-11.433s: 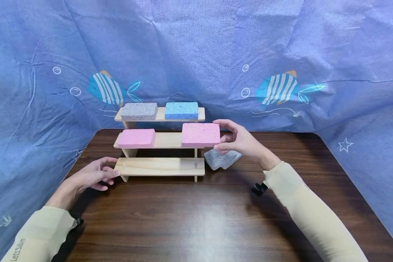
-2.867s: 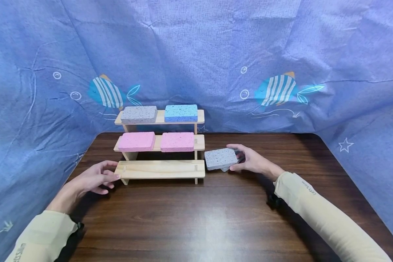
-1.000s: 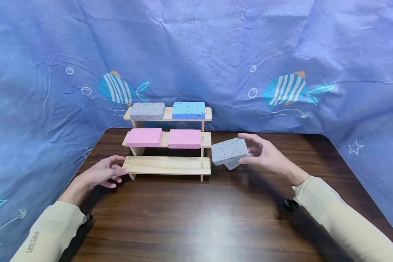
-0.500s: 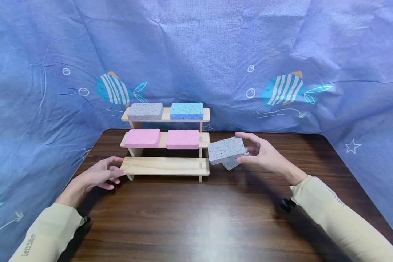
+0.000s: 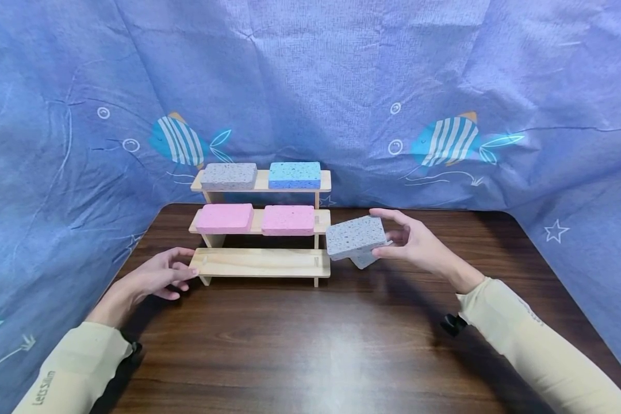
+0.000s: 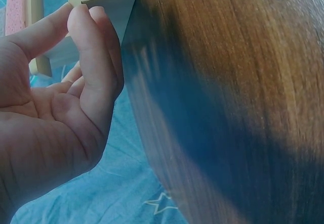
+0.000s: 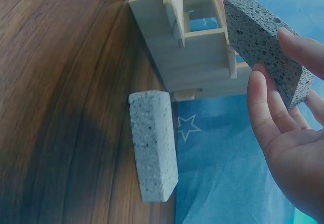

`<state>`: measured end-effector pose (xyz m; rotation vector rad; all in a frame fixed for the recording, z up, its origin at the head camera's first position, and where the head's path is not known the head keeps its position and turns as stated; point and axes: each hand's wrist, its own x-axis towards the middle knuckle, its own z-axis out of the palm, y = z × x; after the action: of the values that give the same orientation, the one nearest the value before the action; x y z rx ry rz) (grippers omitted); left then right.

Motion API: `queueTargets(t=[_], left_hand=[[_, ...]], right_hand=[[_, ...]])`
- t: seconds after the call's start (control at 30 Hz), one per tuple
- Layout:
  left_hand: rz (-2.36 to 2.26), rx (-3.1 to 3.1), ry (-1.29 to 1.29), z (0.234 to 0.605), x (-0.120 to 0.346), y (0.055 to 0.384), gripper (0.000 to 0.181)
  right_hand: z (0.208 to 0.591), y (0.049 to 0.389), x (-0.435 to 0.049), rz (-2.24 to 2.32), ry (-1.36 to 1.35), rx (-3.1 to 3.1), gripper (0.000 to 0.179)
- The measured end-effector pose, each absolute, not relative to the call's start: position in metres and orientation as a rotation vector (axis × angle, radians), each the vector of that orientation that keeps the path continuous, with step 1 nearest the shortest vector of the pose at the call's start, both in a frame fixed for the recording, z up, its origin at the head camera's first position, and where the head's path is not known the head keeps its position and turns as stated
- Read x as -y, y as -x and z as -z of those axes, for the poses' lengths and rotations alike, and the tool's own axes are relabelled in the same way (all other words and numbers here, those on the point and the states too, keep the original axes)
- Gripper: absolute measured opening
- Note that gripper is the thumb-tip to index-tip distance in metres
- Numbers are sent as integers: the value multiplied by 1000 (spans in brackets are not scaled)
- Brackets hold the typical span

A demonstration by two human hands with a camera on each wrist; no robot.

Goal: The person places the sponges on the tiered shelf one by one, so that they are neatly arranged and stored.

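My right hand (image 5: 419, 244) pinches a grey speckled pumice stone (image 5: 356, 237) by its right end, fingers behind and thumb in front. It is raised and tilted beside the right end of the wooden three-tier shelf (image 5: 261, 263). A second grey pumice stone (image 7: 153, 145) lies on the table below, partly hidden by the first in the head view. My left hand (image 5: 152, 279) pinches the left end of the lowest tier between thumb and finger. Two pink pumice stones (image 5: 225, 218) rest on the middle tier. On the top tier sit a grey pumice stone (image 5: 229, 176) and a blue pumice stone (image 5: 295, 175).
The shelf stands toward the back left of a dark wooden table (image 5: 300, 345). Behind and around the table hangs a blue cloth (image 5: 310, 80) printed with fish.
Since the oldest frame, a pink pumice stone was placed on the middle tier. My right hand then took and lifted the upper grey one, which now edges slightly left. The left hand stayed put.
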<state>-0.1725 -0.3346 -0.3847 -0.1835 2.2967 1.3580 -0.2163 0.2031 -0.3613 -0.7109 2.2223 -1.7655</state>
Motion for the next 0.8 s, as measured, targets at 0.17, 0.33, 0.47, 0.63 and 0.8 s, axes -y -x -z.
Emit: queueTargets(t=[0.17,0.33,0.47,0.63,0.8], left_hand=[[-1364,-2295,181,385,335,172,73],[-1355,-2297,184,386,335,172,74],[-1344,-2296,180,386,334,173,75],[-1338,-2297,170,387,335,173,76],[-1345,-2294,154,387,336,173,77]], right_hand=[[354,212,-195,1775,751,-2183,81],[348,209,-182,1793,778,-2150,82],[347,209,-170,1798,781,-2127,82],[348,209,-146,1821,855,-2113,81],[352,206,-116,1858,972,-2081,80]])
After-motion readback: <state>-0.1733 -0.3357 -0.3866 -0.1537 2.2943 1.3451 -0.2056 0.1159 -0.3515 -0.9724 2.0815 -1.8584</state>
